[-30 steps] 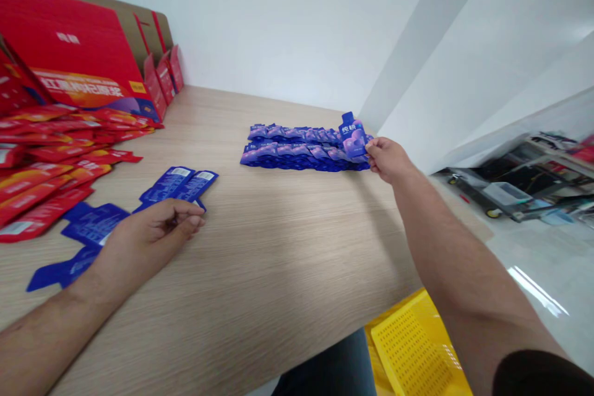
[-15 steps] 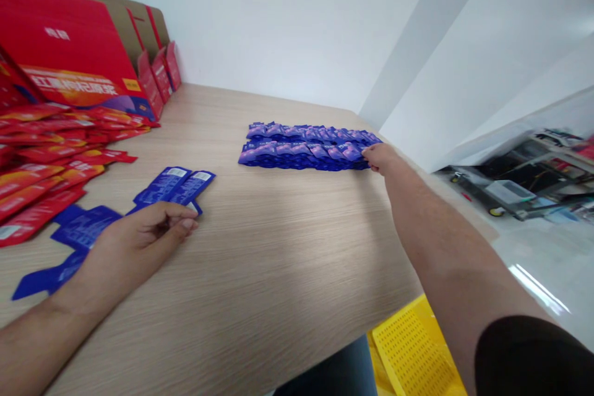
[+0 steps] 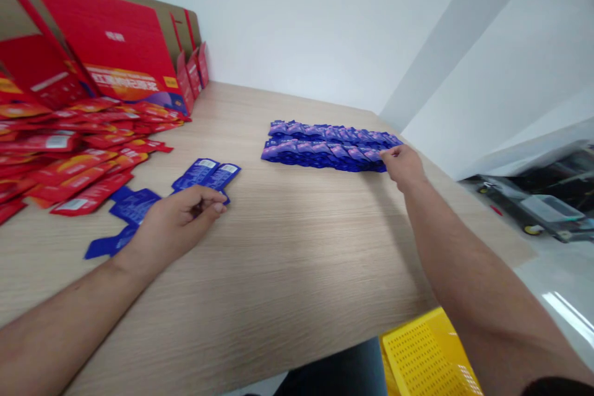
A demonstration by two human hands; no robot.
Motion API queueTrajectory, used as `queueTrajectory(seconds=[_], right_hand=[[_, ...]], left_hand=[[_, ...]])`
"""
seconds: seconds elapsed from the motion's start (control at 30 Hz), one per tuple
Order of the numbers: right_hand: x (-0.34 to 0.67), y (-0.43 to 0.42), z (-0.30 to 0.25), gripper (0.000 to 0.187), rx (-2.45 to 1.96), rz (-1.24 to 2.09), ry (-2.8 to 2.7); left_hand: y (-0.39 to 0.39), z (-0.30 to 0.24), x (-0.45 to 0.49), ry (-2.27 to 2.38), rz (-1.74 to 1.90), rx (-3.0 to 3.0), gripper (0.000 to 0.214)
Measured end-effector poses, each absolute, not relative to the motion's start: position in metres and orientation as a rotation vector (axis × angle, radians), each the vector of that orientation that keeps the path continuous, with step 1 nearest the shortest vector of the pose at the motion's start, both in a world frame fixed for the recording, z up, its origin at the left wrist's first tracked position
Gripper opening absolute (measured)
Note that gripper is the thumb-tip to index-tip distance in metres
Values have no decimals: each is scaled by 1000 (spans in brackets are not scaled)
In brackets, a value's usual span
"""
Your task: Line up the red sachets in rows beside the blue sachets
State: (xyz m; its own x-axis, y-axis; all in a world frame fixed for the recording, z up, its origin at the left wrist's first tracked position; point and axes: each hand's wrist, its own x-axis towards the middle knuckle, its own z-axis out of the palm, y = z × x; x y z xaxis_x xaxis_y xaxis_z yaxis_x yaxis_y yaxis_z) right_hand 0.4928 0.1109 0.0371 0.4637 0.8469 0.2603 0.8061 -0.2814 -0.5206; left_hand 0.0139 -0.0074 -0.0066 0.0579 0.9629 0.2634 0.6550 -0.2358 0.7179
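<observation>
Blue-and-purple sachets [image 3: 329, 148] lie in two long, overlapping rows toward the far side of a pale wood-grain table [image 3: 288, 272]. The person's right hand [image 3: 403, 166] sits at the right end of the rows, its loosely bent fingers [image 3: 388, 155] touching the last sachets without clearly gripping any. Well to the left, across open tabletop, the left hand [image 3: 179, 223] curls just in front of two flat blue pouches [image 3: 206, 176], with its fingertips at their lower edge. It may be pinching something, but the curled fingers hide this, so I cannot tell. More flat blue pieces [image 3: 133, 207] lie beside and partly under that hand. Beyond them, a heap of red pouches [image 3: 69, 167] spreads over the table's left side, with flat red cardboard cartons [image 3: 106, 43] propped behind it against the wall. A yellow plastic crate [image 3: 429, 352] shows below the near table edge.
</observation>
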Motion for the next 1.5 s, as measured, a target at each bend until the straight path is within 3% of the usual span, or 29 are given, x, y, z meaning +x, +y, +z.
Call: queueTrajectory(seconds=[0.17,0.33,0.4,0.53,0.7,1.13,1.33,1.5], right_hand=[[428,69,23,17,-1932,256,-1730],[354,44,0,13,-1574,494,-2257],[321,40,-5,13,-1450,402,-2407],[258,37,-8,31,-1296,76,-2624],[201,43,-13,24,-1146,-205,-2783],[211,47,-11,25,-1057,-290,-2706],[266,37,5,10,-1217,158,-2270],[317,31,7,26,-1441,829,-1671]], left_hand=[[14,-8,-6,1813,1070,1938,29],[31,-9,-26,1949,707,2158,32],[32,-11,-27,1878,585,2280,35],[31,-18,-26,1791,448,2401,38],[32,-20,-26,1779,473,2410,35],[37,-18,-24,1842,606,2239,37],[38,-17,-25,1867,560,2229,37],[43,-23,-29,1890,472,2257,40]])
